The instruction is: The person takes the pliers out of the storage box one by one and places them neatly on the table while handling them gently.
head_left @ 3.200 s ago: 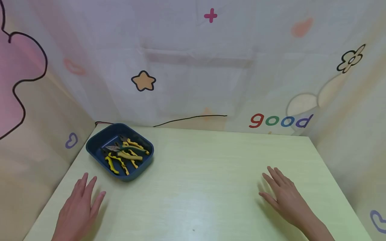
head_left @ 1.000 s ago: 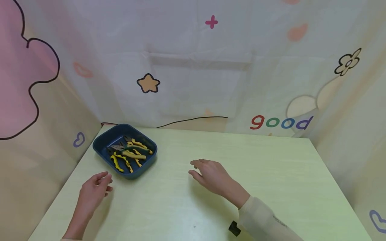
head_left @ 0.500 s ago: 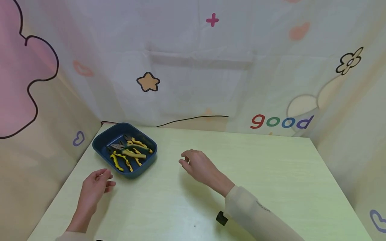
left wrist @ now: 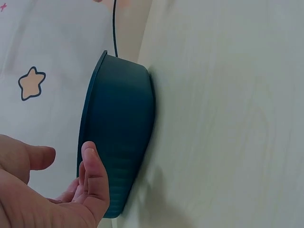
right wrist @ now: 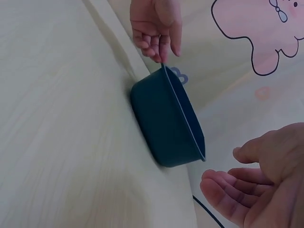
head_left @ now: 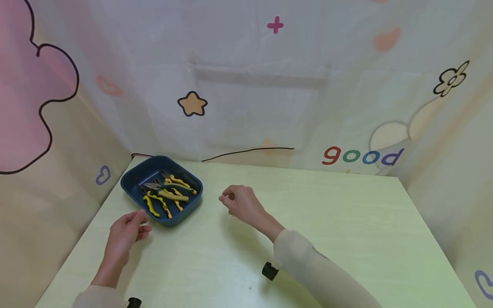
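Observation:
A dark blue plastic basin [head_left: 177,220] stands at the back left of the table. Several pliers lie jumbled inside: one pair with yellow grips [head_left: 151,206] at the front left, another with green and tan handles [head_left: 173,196] across the middle. My left hand [head_left: 124,234], fingers loosely bent, hovers by the basin's front left rim; whether its fingertips touch the rim I cannot tell. To the right of the basin my right hand [head_left: 244,205] hangs above the table, holding nothing. Its bent fingers stay apart from the wall, as the right wrist view shows too.
A pale wooden table [head_left: 327,239] spreads out in front and to the right. Printed cloth [head_left: 250,111] hangs behind it and on both sides. Small black devices stick out below both sleeves, one under the right sleeve [head_left: 316,265].
Both hands were spread wide apart at first. The right hand has moved left to near the basin, and the left hand has moved right and bent its fingers. The pliers have not moved.

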A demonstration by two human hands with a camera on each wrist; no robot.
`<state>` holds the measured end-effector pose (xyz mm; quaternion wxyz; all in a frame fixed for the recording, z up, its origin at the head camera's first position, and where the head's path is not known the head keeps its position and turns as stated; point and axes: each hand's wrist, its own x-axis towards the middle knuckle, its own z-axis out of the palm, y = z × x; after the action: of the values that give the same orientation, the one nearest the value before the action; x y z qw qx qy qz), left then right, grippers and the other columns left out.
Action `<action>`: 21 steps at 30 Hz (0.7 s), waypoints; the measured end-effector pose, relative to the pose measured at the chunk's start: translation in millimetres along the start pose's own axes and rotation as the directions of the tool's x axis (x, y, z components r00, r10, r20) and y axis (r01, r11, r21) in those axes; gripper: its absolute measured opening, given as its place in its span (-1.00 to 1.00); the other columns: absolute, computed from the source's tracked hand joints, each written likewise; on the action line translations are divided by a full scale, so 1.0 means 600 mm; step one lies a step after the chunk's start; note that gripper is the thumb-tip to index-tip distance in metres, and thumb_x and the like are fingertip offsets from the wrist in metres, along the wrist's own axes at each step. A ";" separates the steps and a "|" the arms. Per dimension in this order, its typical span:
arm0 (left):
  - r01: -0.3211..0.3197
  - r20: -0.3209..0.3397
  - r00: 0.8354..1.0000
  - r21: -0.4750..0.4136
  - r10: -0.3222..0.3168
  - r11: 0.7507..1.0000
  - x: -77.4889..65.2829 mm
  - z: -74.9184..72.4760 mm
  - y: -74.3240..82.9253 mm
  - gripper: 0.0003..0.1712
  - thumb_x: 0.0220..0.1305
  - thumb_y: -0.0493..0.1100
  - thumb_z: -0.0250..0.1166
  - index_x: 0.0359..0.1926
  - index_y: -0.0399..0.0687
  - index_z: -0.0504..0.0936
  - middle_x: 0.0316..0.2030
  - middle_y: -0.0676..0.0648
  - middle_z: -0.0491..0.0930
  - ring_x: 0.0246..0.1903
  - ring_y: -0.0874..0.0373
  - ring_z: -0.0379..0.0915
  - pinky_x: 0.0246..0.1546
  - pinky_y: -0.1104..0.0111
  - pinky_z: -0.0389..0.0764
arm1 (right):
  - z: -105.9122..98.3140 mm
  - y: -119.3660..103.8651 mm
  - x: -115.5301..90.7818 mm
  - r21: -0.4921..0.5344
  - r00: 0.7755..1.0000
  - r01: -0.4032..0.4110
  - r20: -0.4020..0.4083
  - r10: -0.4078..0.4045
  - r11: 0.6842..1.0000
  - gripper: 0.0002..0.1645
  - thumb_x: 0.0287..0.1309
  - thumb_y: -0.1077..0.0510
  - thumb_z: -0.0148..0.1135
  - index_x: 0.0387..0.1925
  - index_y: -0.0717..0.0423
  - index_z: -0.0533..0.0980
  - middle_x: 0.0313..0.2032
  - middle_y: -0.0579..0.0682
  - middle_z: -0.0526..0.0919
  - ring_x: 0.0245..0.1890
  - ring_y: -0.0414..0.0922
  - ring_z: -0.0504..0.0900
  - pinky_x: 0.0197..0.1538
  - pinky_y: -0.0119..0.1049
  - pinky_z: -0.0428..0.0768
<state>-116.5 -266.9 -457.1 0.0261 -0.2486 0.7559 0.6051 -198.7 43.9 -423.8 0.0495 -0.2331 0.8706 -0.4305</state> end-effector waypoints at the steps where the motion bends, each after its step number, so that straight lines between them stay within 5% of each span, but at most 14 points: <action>1: -0.001 0.002 1.000 -0.005 0.001 1.000 0.001 0.001 0.001 -0.16 0.61 0.18 -0.01 0.52 -0.43 0.13 0.29 -0.38 0.38 -0.28 0.31 0.59 -0.20 0.51 0.65 | 0.002 -0.002 0.003 0.020 1.000 -0.012 -0.001 0.012 1.000 -0.74 0.44 0.17 0.26 -0.05 0.31 0.66 -0.28 0.10 0.76 -0.51 -0.02 0.76 -0.41 -0.39 0.63; 9: 0.005 -0.013 1.000 -0.032 -0.006 0.999 0.010 0.003 0.008 -0.16 0.59 0.11 0.10 0.53 -0.45 0.11 0.28 -0.41 0.38 -0.34 0.33 0.60 -0.24 0.51 0.66 | 0.028 -0.016 0.029 0.120 0.994 -0.112 0.006 0.112 0.986 -0.77 0.40 0.14 0.32 -0.12 0.27 0.68 -0.35 0.05 0.74 -0.61 -0.14 0.68 -0.43 -0.34 0.64; 14: 0.017 -0.016 1.000 -0.040 -0.018 0.999 0.017 0.006 0.000 -0.15 0.55 0.07 0.18 0.52 -0.45 0.11 0.13 -0.34 0.48 -0.36 0.31 0.61 -0.24 0.49 0.67 | 0.045 -0.011 0.044 0.171 0.979 -0.204 0.042 0.200 0.964 -0.77 0.38 0.12 0.35 -0.16 0.25 0.70 -0.32 0.19 0.75 -0.65 -0.16 0.65 -0.40 -0.29 0.69; 21: 0.001 -0.010 1.000 -0.067 -0.002 0.998 0.021 0.013 -0.006 -0.18 0.53 -0.01 0.24 0.47 -0.49 0.12 -0.12 -0.13 0.61 -0.38 0.29 0.63 -0.25 0.47 0.68 | 0.063 -0.007 0.057 0.176 0.972 -0.234 0.044 0.230 0.956 -0.75 0.38 0.11 0.35 -0.16 0.26 0.69 -0.28 0.23 0.75 -0.66 -0.15 0.65 -0.40 -0.32 0.67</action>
<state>-127.8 -264.6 -466.6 0.0144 -0.2530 0.7351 0.6288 -216.6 -1.1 -440.0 0.1304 -0.1289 0.8488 -0.4959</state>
